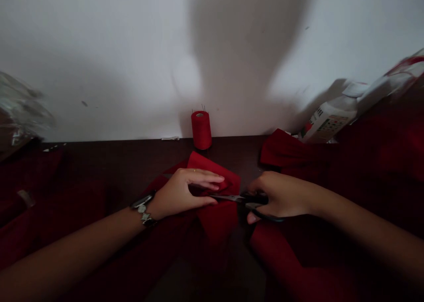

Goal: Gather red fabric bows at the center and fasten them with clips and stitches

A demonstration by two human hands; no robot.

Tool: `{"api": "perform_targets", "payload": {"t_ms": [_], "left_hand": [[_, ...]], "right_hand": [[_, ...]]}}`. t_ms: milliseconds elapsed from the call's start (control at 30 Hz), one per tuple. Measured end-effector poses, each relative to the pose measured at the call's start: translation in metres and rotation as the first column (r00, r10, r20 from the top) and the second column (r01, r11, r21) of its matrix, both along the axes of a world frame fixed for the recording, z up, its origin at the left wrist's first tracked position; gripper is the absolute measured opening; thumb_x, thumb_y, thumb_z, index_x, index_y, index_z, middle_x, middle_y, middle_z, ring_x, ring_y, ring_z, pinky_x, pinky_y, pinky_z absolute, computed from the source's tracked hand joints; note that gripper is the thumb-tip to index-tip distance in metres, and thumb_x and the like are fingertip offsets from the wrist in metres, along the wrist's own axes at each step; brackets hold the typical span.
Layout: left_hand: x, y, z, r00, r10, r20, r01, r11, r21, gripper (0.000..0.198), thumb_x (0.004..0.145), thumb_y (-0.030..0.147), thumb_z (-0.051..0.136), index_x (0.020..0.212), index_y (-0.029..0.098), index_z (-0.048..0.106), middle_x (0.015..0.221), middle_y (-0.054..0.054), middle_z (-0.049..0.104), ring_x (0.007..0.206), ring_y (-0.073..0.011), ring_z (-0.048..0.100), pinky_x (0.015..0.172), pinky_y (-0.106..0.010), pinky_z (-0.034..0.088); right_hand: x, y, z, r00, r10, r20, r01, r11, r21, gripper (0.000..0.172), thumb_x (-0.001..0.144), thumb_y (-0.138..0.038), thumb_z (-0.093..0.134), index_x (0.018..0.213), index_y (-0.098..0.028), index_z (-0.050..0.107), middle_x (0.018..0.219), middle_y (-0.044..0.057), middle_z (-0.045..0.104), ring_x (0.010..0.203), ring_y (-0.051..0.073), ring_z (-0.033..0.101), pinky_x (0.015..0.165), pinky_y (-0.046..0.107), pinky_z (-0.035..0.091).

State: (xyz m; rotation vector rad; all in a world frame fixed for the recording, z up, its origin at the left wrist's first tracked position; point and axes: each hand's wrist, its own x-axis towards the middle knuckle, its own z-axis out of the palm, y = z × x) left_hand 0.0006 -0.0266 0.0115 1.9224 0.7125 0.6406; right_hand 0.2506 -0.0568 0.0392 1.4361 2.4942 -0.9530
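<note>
My left hand (182,189) lies over a piece of red cloth (215,224), its fingers stretched out and the thumb apart from them. It wears a gold-coloured ring, a dark watch and a bracelet on the wrist. My right hand (281,193) is closed around the dark handles of a pair of scissors (233,198). Their metal blades point left over the cloth, with the tip between my left thumb and fingers. Whether the blades are in the cloth I cannot tell. Just beyond the cloth stands a spool of red thread (201,131), with several needles or pins sticking up at its top.
The dark table (132,160) meets a white wall (132,72). A white labelled bottle (331,116) leans at the back right beside more red cloth (281,149). Clear plastic wrapping (23,103) sits at the far left. A small clip-like object (170,138) lies along the wall.
</note>
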Motion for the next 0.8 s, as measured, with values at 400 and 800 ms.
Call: {"api": "perform_targets", "payload": {"t_ms": [400,800], "left_hand": [[-0.0022,0.0024,-0.0031,1.000,-0.018,-0.017,0.021,0.989,0.144,0.046,0.068,0.020,0.077,0.113,0.020,0.066,0.114,-0.009,0.068,0.095,-0.0217,0.069,0.086,-0.029,0.058],[-0.0006,0.0024,-0.0016,0.999,-0.035,-0.029,0.038,0.992,0.120,0.045,0.070,0.019,0.075,0.114,0.020,0.066,0.116,-0.009,0.068,0.090,-0.0187,0.071,0.088,-0.029,0.057]], "right_hand": [[0.0046,0.0042,-0.0013,0.997,0.063,-0.036,-0.063,0.998,0.014,0.041,0.074,-0.054,0.065,0.066,-0.015,0.062,0.051,-0.004,0.050,0.045,0.006,0.039,0.042,0.020,0.021],[0.0061,0.0055,-0.0010,0.998,0.061,-0.014,-0.061,0.998,0.011,0.042,0.071,-0.055,0.067,0.064,-0.015,0.059,0.050,-0.004,0.049,0.044,0.006,0.039,0.041,0.019,0.021]]}}
